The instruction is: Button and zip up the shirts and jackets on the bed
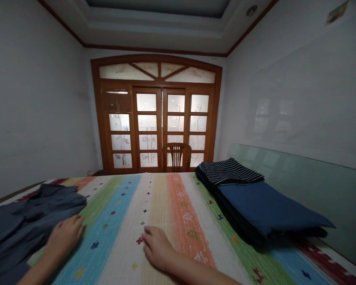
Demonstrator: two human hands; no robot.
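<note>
My left hand (65, 232) hovers over or rests on the striped bed cover at the lower left, its fingers loosely bent, with no object visible in them. Just beside it lies a rumpled dark grey-blue garment (52, 202), spreading off toward the left edge. Near the bottom middle is my right hand (158, 248), over the white and yellow stripes of the cover (121, 237). Its fingers are slightly curled and hold nothing. Whether either hand presses on the cloth is hard to tell.
At the right is a stack of folded dark clothes (264, 206), topped by a black-and-white striped piece (231, 171). Behind it runs a pale green headboard or panel (299, 174). A wooden chair (177, 154) stands beyond the far edge, before wooden glazed doors (146, 122).
</note>
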